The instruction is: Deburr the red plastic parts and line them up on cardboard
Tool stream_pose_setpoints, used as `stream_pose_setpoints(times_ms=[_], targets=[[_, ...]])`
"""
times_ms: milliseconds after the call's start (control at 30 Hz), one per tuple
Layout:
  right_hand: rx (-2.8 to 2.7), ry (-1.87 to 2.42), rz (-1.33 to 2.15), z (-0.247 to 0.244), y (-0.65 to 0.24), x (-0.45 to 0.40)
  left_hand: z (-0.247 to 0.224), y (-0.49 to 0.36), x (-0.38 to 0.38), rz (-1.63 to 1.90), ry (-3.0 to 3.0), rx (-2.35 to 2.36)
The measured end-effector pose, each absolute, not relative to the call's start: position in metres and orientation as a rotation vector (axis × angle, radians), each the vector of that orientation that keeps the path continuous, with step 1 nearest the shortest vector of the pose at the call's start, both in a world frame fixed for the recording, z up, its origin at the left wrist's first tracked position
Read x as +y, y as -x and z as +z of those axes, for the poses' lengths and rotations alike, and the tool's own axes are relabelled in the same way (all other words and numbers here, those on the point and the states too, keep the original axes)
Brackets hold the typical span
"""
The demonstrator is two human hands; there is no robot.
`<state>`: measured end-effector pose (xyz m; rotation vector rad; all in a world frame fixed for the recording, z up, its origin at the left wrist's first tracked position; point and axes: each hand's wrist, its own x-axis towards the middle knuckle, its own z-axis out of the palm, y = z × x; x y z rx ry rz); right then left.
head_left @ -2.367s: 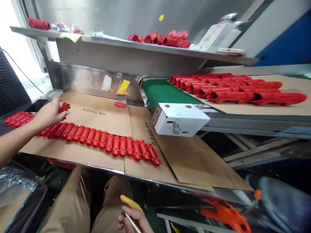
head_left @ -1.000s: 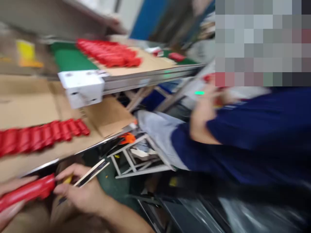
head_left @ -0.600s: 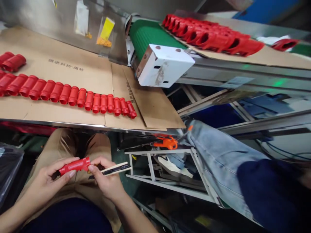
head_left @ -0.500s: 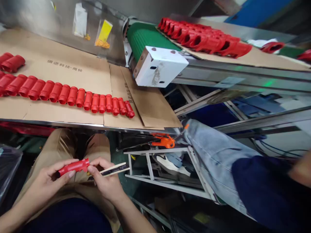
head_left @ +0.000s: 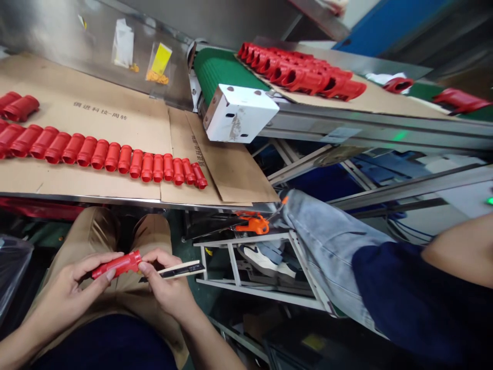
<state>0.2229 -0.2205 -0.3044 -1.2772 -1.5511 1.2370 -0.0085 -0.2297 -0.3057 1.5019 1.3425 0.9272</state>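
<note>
- The red plastic tube [head_left: 116,265] lies across the person's lap, held above the khaki trousers [head_left: 103,257]. It is glossy, moulded and slim, with a slightly flared collar at the end toward the right hand and a narrower tip at the other end.
- The left hand [head_left: 73,293] is curled around the tube's body, with its fingers wrapped over the top and its thumb lying along the side.
- The right hand [head_left: 165,282] has its fingers pressed together, pinching the slim flat tool [head_left: 181,269], which has a pale edge and a dark face. The tool's exact kind cannot be told. The hand sits just beside the tube's collar, and its thumb appears to touch that end.
- A row of matching red tubes [head_left: 115,158] lies side by side on a cardboard sheet [head_left: 96,180], which covers a steel bench edge ahead of the hands.
- More red tubes [head_left: 300,74] lie on cardboard beside a green conveyor belt [head_left: 219,69], which ends at a white metal bracket [head_left: 239,114].
- Orange-handled snips [head_left: 252,224] lie below the bench edge, above a metal shelf rack [head_left: 246,288].
- To the right, a co-worker's navy sleeve [head_left: 400,303] and bare arm [head_left: 462,252] show above a jeans-clad knee [head_left: 327,246].
</note>
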Motion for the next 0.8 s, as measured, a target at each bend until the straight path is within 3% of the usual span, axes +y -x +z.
stream_pose_setpoints(times_ms=[400,800], targets=[[-1.67,1.178,1.104,-0.3013,-0.2207,-0.2251,-0.2962,0.003,-0.219,0.869,-1.552,1.322],[-1.529,1.188,1.133,-0.3021,-0.2191,-0.2243,-0.2951,0.0066,-0.2262,1.036,-1.732,1.267]])
